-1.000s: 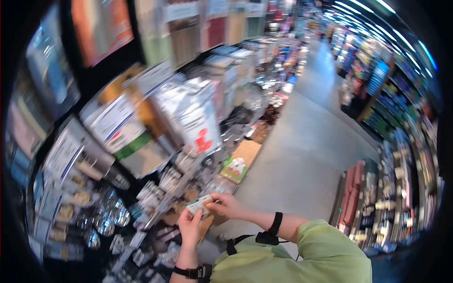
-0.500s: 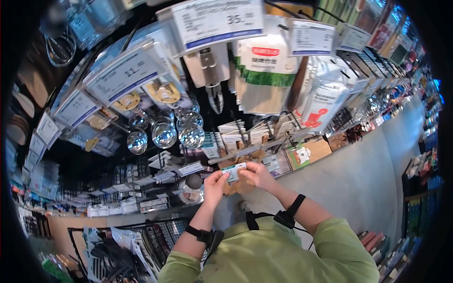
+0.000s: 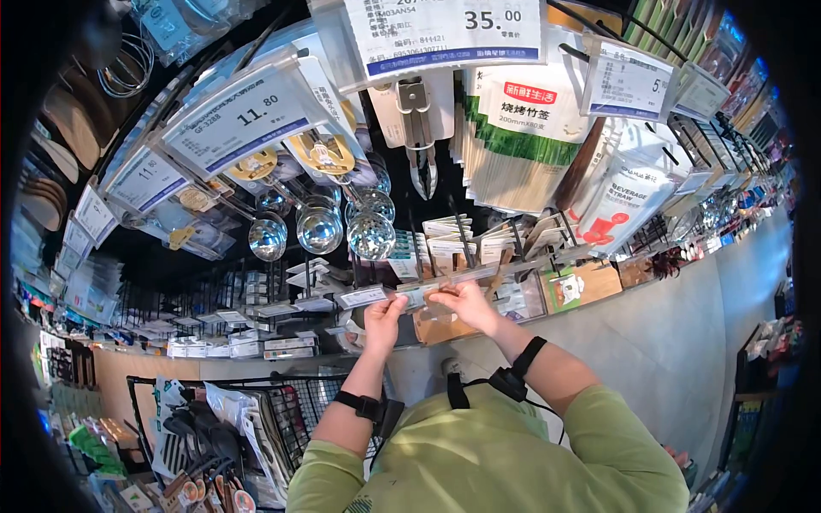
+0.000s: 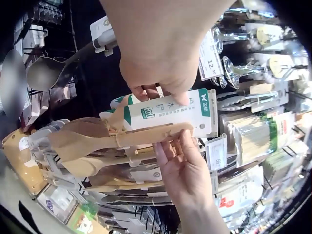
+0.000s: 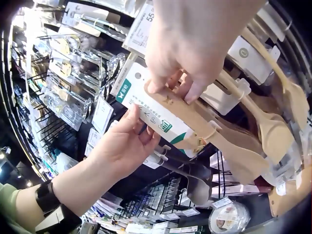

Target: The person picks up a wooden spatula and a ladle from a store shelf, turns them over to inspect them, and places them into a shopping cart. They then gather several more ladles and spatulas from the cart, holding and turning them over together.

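Note:
A wooden spatula (image 4: 78,142) tied to a white and green card (image 5: 150,108) is held between both hands, in front of a rack of hanging kitchen tools. My left hand (image 3: 381,325) pinches one long edge of the card, thumb on its printed face and fingers behind. My right hand (image 3: 469,306) grips the other side, its thumb pressing the end of the spatula's handle, as the right wrist view shows. The card's top end lies right at the price tags on the rack's front. More wooden spoons (image 5: 275,136) hang beside it.
Large price tags (image 3: 239,111), glossy ladles (image 3: 320,229) and a pack of bamboo skewers (image 3: 522,145) hang above the hands. A dark wire cart (image 3: 295,410) with black utensils and packages stands at lower left. Grey floor (image 3: 633,342) runs along the right.
The view has swung from the aisle round to the rack. Both hands have moved forward to the rack's price-tag edge with the spatula and its card, still gripping it.

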The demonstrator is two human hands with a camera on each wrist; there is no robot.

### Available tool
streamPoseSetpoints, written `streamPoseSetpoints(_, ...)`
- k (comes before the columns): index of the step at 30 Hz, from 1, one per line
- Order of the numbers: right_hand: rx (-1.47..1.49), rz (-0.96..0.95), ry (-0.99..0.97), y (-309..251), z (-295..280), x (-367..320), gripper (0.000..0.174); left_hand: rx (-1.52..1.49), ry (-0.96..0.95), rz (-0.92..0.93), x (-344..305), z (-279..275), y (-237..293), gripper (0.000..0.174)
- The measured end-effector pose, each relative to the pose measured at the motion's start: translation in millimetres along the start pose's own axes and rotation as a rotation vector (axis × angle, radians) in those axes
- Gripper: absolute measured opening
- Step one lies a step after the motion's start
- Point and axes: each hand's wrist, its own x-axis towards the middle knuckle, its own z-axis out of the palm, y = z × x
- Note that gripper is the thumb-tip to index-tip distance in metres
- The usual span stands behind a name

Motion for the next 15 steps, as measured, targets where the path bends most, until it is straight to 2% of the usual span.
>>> streamPoseSetpoints(3,-0.070,0.014,-0.019,23.8,-3.4,7.0,0.015,0.029,-0.038,-0.090,5.1,-6.6,-16.6,0.012)
streamPoseSetpoints(5,-0.112,0.026,0.057,27.3,-4.1,10.2,0.015,0.086,-0.039,-0.155,12.0,-9.2,-30.1,0.015)
streamPoseSetpoints(9,-0.035,-0.053,0.114,16.2,-4.0,15.1,0.016,-0.020,0.022,-0.073,15.9,7.1,1.5,0.023)
streamPoseSetpoints(12,-0.028,0.047,0.029,9.7,-4.6,14.1,0.020,-0.043,-0.004,-0.109,17.0,2.6,2.8,0.023)
streamPoseSetpoints(14,-0.001,-0.099,0.049,9.2,-0.9,13.5,0.023,-0.055,-0.012,-0.107,15.1,-0.1,3.0,0.024)
streamPoseSetpoints(15,0.002,-0.098,0.049,10.2,-1.5,15.4,0.023,-0.071,-0.021,-0.107,13.5,-0.1,5.1,0.025)
